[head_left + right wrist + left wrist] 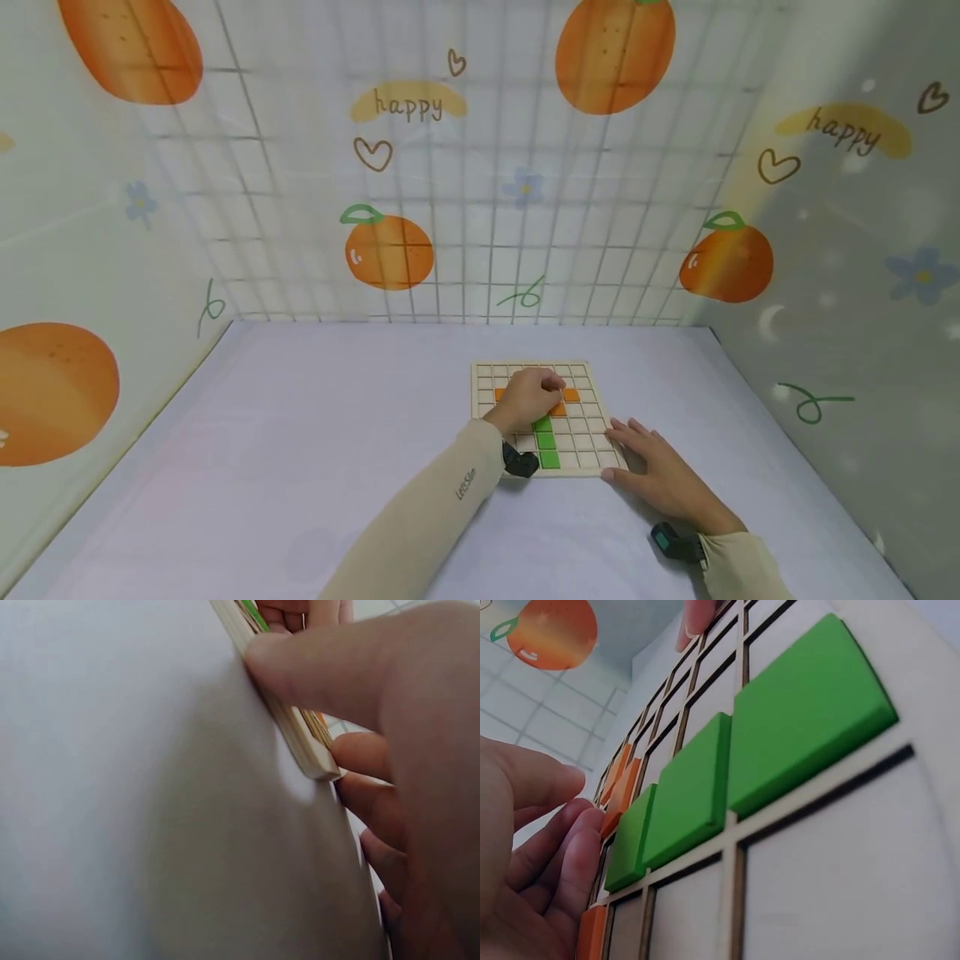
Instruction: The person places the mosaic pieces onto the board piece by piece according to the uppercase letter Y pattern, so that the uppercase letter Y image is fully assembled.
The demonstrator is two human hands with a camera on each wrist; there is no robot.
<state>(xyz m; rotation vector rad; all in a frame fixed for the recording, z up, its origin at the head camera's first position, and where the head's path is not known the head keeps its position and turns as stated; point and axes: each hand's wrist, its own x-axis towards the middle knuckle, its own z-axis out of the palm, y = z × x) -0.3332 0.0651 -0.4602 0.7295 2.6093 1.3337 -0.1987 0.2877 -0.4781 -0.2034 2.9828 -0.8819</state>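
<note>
A square pale wooden grid board point(592, 439) lies on the white table, holding a column of green tiles point(549, 459) and several orange tiles point(572, 395). Over the board's upper middle reaches my left hand point(528, 396), partly covering the cells beneath. In the left wrist view its fingers point(577, 862) bend loosely beside an orange tile point(622, 791), with no tile visible between thumb and fingers. At the board's lower right corner rests my right hand point(663, 475), fingers fairly straight. Its thumb point(300, 671) touches the near edge, other fingertips the right side.
White cloth covers the table point(300, 433). Behind it hangs a curtain point(465, 183) printed with oranges and a grid, and similar printed sheets close off both sides. Each wrist wears a black device point(521, 460).
</note>
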